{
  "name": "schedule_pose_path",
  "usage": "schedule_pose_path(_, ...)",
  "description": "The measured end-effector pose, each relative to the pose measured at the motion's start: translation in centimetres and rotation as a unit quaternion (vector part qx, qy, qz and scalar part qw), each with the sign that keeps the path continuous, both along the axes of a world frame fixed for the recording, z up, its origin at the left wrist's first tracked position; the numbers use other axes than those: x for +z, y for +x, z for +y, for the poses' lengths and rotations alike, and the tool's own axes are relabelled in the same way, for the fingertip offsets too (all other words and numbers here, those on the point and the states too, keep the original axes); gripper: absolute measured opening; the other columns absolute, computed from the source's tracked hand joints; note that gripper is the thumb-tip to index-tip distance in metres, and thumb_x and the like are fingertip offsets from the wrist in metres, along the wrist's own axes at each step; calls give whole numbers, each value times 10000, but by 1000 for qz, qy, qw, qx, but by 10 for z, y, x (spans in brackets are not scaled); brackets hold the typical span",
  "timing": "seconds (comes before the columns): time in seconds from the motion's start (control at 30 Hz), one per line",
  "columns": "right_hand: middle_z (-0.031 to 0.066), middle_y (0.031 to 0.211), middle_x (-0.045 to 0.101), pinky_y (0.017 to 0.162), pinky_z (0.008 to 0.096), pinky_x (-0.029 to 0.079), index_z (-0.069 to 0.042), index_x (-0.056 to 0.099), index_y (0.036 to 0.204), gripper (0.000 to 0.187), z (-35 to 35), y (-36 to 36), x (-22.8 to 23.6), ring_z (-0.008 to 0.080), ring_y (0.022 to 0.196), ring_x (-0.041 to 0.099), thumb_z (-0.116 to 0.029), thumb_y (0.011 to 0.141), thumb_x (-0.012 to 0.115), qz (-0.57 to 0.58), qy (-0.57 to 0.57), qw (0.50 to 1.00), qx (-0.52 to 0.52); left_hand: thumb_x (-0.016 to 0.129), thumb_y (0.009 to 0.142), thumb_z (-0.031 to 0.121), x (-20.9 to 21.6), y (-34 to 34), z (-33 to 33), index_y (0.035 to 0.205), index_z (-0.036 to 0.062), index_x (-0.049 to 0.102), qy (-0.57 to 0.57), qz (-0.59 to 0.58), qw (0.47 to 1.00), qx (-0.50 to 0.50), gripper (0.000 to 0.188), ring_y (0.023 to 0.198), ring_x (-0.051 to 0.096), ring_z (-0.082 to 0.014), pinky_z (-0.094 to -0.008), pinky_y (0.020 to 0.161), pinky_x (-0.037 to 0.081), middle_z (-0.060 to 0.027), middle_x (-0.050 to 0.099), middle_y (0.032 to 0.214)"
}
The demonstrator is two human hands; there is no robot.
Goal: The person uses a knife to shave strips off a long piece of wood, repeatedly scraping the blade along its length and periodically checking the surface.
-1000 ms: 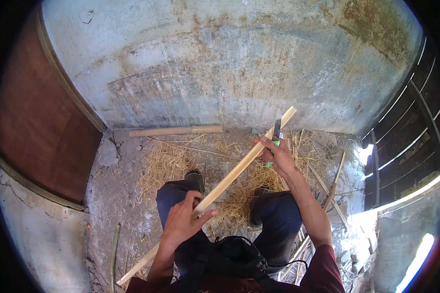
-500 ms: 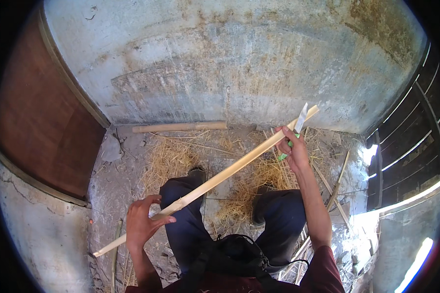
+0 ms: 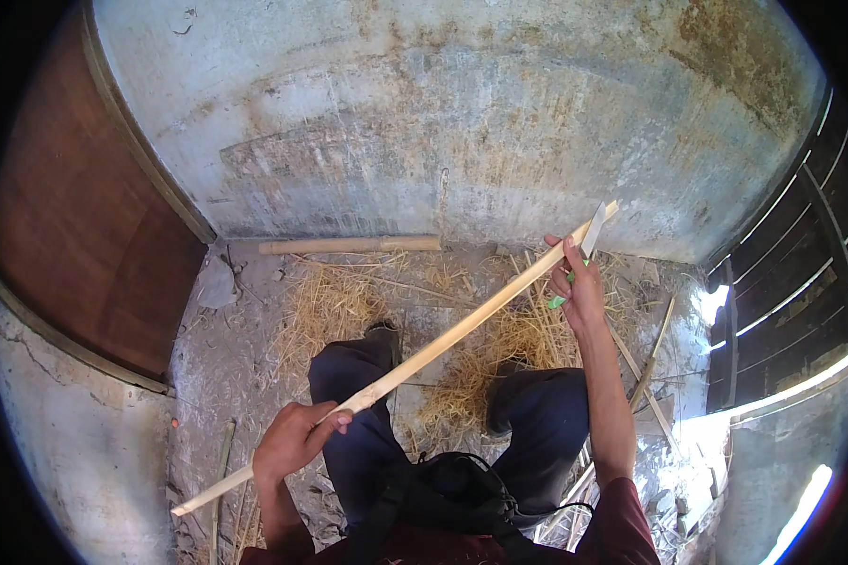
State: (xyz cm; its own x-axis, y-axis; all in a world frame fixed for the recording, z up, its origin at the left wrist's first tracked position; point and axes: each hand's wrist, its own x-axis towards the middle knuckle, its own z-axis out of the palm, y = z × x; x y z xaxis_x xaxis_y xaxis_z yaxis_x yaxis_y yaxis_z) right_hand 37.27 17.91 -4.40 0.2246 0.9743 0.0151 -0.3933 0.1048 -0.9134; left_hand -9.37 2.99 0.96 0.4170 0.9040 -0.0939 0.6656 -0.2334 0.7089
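A long, pale split bamboo strip (image 3: 462, 326) slants across in front of me, from low on the left up to the right. My left hand (image 3: 290, 441) is closed around its lower part, and the end sticks out past the wrist. Near the upper end, my right hand (image 3: 581, 290) grips a knife (image 3: 594, 230) with a green handle. The blade points up beside the strip, close to its tip. Fingers of the right hand also bear on the strip.
Piles of thin bamboo shavings (image 3: 325, 306) lie around my feet. A bamboo pole (image 3: 349, 245) rests along the foot of the stained wall (image 3: 424, 122). More sticks (image 3: 655, 353) lie at right, near the slatted wall (image 3: 787, 282). A brown door panel (image 3: 89, 217) stands at left.
My left hand has gone from a loose, open hold to closed fingers around the strip, slightly farther up it. My right hand with the knife has shifted slightly to the right.
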Motion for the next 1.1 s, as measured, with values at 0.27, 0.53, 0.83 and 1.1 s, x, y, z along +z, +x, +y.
schedule_pose_path(0.27, 20, 834, 561, 518, 256, 301, -106, 477, 1275, 376, -1, -8, -6, 68, 540, 373, -454, 1153, 550, -66, 9, 988, -140, 649, 1108, 304, -3, 24, 5, 993, 28, 744, 59, 26, 996, 55, 314, 742, 709, -428, -485, 679, 533, -180, 710, 788)
schedule_pose_path(0.53, 25, 868, 545, 637, 272, 377, -78, 460, 1253, 269, -12, -34, -9, 102, 732, 450, -324, 1166, 526, -194, 164, 953, -163, 552, 1155, 293, 9, 56, 9, 1061, 41, 624, 65, 1, 992, 112, 278, 822, 679, -484, -526, 712, 508, -216, 668, 808)
schedule_pose_path(0.83, 149, 932, 705, 636, 365, 519, -61, 528, 1190, 309, -32, -62, -20, 241, 716, 670, -178, 1045, 775, -394, 432, 805, -100, 536, 1163, 350, 3, 88, 17, 1107, 41, 542, 69, 11, 995, 72, 314, 825, 680, -523, -595, 703, 492, -234, 676, 792)
schedule_pose_path(1.1, 117, 924, 732, 570, 384, 539, -84, 641, 1110, 349, -39, -73, -14, 271, 690, 718, -147, 893, 908, -457, 492, 741, -19, 494, 1178, 402, -7, 112, 20, 1104, 18, 521, 70, 9, 995, 66, 392, 762, 685, -537, -617, 667, 503, -252, 668, 741)
